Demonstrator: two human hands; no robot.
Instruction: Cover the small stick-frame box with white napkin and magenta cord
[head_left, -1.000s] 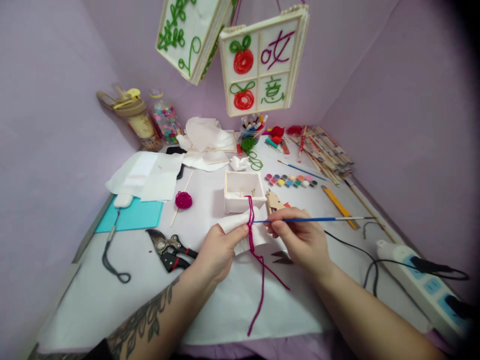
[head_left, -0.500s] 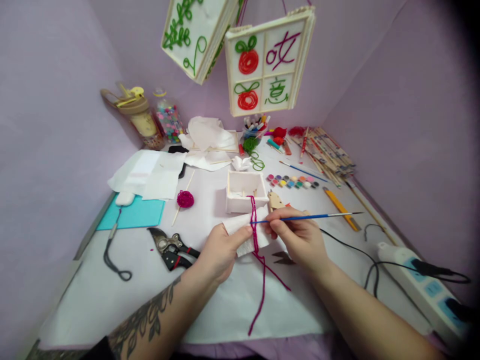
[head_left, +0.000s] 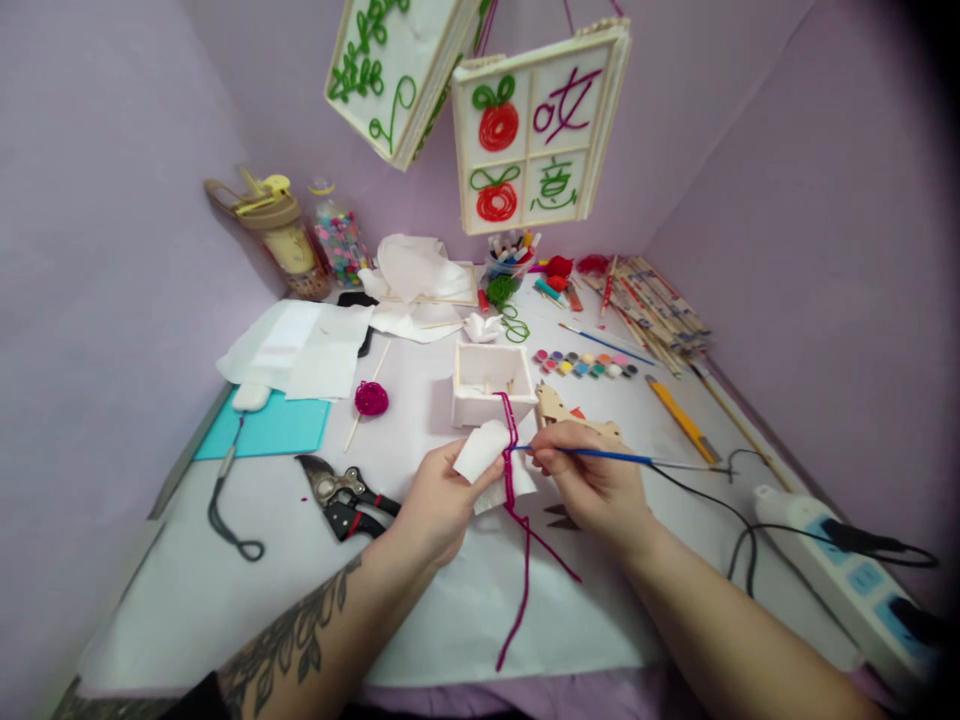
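Observation:
My left hand is closed on a piece of white tissue, its left part turned up beside the thumb. Magenta yarn runs down across the tissue, with two loose ends trailing over the tablecloth. Pinched in my right hand is a blue paintbrush; its bristles point right, while the handle end touches the yarn above my left thumb. Just beyond both hands stands a white open-topped box; the yarn's upper end overlaps its front rim.
Pruning shears lie left of my left hand. A cream glue gun and scissor blades are partly covered by my right hand. Paint pots, a yellow cutter and a power strip are to the right. Decorated panels hang above.
The tissue's left part has turned upward. My right hand has lowered slightly, tipping the brush's bristle end down and uncovering more of the glue gun.

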